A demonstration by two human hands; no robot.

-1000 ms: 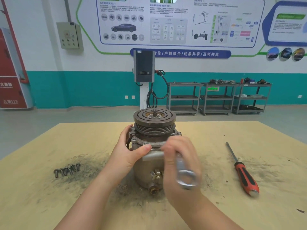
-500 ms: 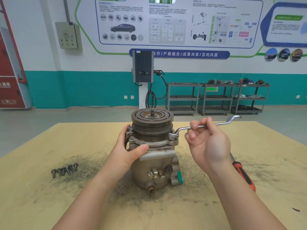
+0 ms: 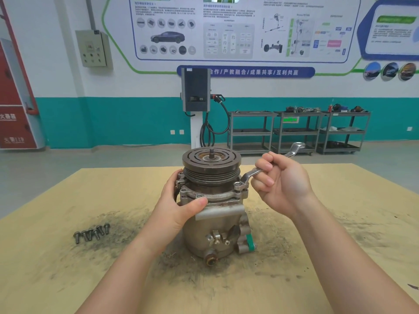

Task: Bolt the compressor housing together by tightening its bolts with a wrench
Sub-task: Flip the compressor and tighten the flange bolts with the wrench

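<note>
The compressor housing [image 3: 213, 225] stood upright in the middle of the bench [image 3: 68, 279], its grooved pulley [image 3: 211, 164] on top, between the two hands. The left hand [image 3: 179, 205] held its left side — the fingers [image 3: 175, 177] curled around behind the flange and the thumb pressed on the front of the body. The wrench [image 3: 251, 174] had its ring end seated on a bolt [image 3: 237, 184] at the right edge of the flange, just left of the right hand's fingers. The right hand [image 3: 283, 184] gripped the middle of the wrench shaft with closed fingers, and the free end rose up and to the right, beyond the knuckles. Well left of the left hand, a small group of loose bolts [image 3: 91, 233] lay on the bench in a patch of dark dust — apart from the housing. More dark dust lay around the base of the housing.
</note>
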